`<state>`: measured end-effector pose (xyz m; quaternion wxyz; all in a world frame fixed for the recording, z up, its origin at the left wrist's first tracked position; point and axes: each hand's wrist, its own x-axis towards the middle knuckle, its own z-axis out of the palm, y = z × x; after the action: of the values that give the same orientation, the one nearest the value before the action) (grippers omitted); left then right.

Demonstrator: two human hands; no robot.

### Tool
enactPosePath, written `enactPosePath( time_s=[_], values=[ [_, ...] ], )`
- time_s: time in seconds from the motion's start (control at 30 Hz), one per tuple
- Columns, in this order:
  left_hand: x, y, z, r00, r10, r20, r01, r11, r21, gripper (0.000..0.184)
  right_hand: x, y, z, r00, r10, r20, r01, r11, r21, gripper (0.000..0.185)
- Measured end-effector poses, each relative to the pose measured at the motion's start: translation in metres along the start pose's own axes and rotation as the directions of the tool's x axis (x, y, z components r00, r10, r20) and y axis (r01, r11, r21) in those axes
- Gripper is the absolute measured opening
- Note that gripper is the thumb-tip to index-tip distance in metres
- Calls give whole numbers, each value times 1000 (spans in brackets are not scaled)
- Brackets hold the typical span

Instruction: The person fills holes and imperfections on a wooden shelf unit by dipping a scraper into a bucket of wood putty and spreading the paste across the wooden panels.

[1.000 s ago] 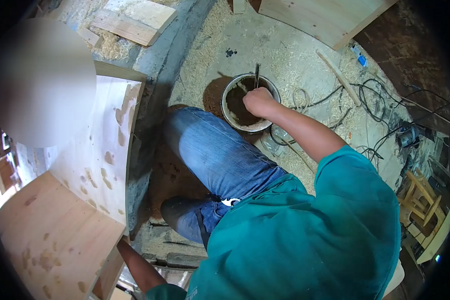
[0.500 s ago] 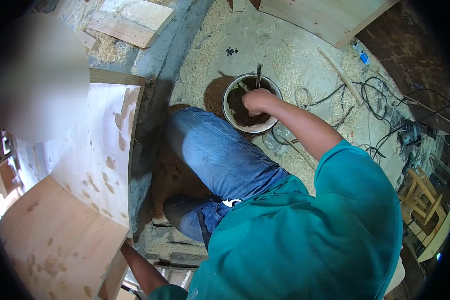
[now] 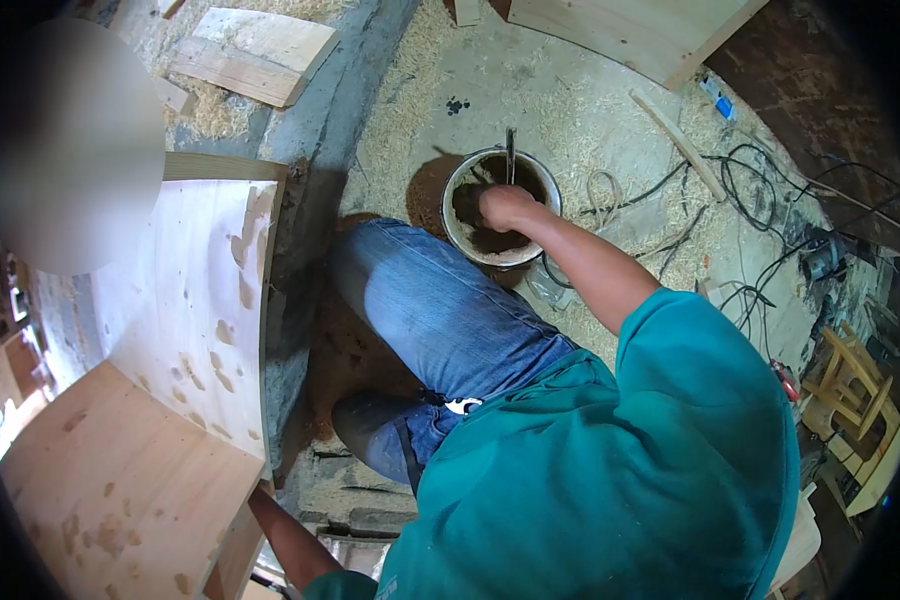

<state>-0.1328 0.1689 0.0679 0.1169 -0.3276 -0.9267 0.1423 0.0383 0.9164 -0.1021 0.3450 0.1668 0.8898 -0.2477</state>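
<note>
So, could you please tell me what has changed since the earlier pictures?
The right hand has shifted slightly left in the bucket, and a red object now shows beside the shirt. Nothing was visibly grasped or released. The bucket stays put; the left arm still reaches behind the wooden box, hand hidden.

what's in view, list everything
round metal bucket: 1, silver, upper centre
narrow rod: 1, dark, in bucket
joined patchy wooden panels: several, pale, left
flat wooden panel: 1, pale, top
flat wooden boards: several, pale, upper left
thin wooden strip: 1, pale, upper right
thin cables: several, black, right
slatted wooden frame: 1, yellowish, right
wood shavings: uncountable, pale, around bucket
small clutter: uncountable, mixed colours, right
denim jeans: 1, blue, centre
cloth shirt: 1, teal, bottom
bare right hand: 1, at bucket's mouth
left hand: 1, hidden by panels
</note>
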Motion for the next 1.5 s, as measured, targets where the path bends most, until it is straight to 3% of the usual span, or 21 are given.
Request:
enactPosePath(
  time_s=[0.1, 0.2, 0.27, 0.3, 0.37, 0.47, 0.53, 0.6, 0.67, 0.7, 0.77, 0.87, 0.97, 1.2, 1.27, 1.33, 1.4, 1.47, 1.5],
  values=[
    [2, 3, 3, 1000, 8, -5, -8, 1000, -2, 46, 0, 9, -1, 999, 16, -36, -14, 998, 53, 28],
    [-4, 0, -1, 1000, 7, -8, -7, 1000, -2, 46, -6, 14, -12, 997, -71, -39, 75, 991, 113, 27],
    [-5, -2, 1, 1000, -1, -14, 1, 1000, 2, 46, -11, 13, -25, 988, -45, 150, 27, 992, 120, 27],
    [-11, -2, -1, 1000, -8, -15, 9, 1000, 4, 46, -20, 11, -34, 988, -50, 148, 33, 993, 112, 27],
    [-7, -2, 1, 999, -38, -22, 39, 999, 11, 46, -44, 10, -50, 993, -76, 87, 49, 961, 272, 25],
    [-26, -12, -3, 989, -139, -44, 141, 989, 40, 46, -72, 23, -69, 981, -189, 33, 132, 790, 599, 20],
    [-38, 0, -1, 958, -271, -91, 278, 957, 78, 46, -77, 38, -74, 929, -365, -53, 292, 642, 709, 22],
    [-45, 12, 1, 893, -422, -157, 439, 892, 104, 45, -108, 20, -102, 911, -386, -145, 354, 551, 756, 23],
    [-36, 17, 7, 819, -538, -199, 563, 821, 95, 45, -144, -9, -133, 936, -331, -115, 268, 464, 844, 28],
    [-35, 20, 10, 790, -577, -209, 602, 794, 81, 45, -158, -24, -145, 928, -354, -115, 291, 497, 818, 28],
    [-37, 18, 15, 741, -638, -209, 658, 752, 41, 45, -183, -58, -161, 935, -283, -214, 307, 342, 888, 36],
    [-32, 11, 21, 690, -694, -204, 708, 706, -5, 45, -201, -95, -184, 920, -270, -284, 366, 332, 869, 40],
    [-17, 3, 27, 658, -726, -199, 736, 676, -37, 45, -208, -144, -197, 904, -271, -332, 420, 406, 812, 42],
    [3, 19, 27, 583, -783, -218, 777, 615, -133, 44, -210, -226, -189, 854, -344, -389, 515, 459, 724, 37],
    [5, 19, 28, 571, -786, -239, 775, 611, -160, 44, -220, -246, -199, 811, -440, -385, 583, 564, 585, 34],
    [14, 30, 23, 557, -781, -281, 764, 615, -197, 44, -241, -273, -216, 772, -426, -472, 631, 601, 491, 32],
    [14, 20, 27, 534, -773, -341, 746, 621, -241, 44, -258, -294, -238, 673, -486, -558, 677, 708, 199, 34],
    [18, 12, 29, 508, -765, -396, 728, 627, -278, 44, -269, -312, -257, 586, -501, -636, 696, 714, 78, 35],
    [23, 18, 27, 498, -761, -416, 719, 631, -292, 44, -282, -326, -265, 512, -519, -684, 638, 763, -101, 38]
  ],
)
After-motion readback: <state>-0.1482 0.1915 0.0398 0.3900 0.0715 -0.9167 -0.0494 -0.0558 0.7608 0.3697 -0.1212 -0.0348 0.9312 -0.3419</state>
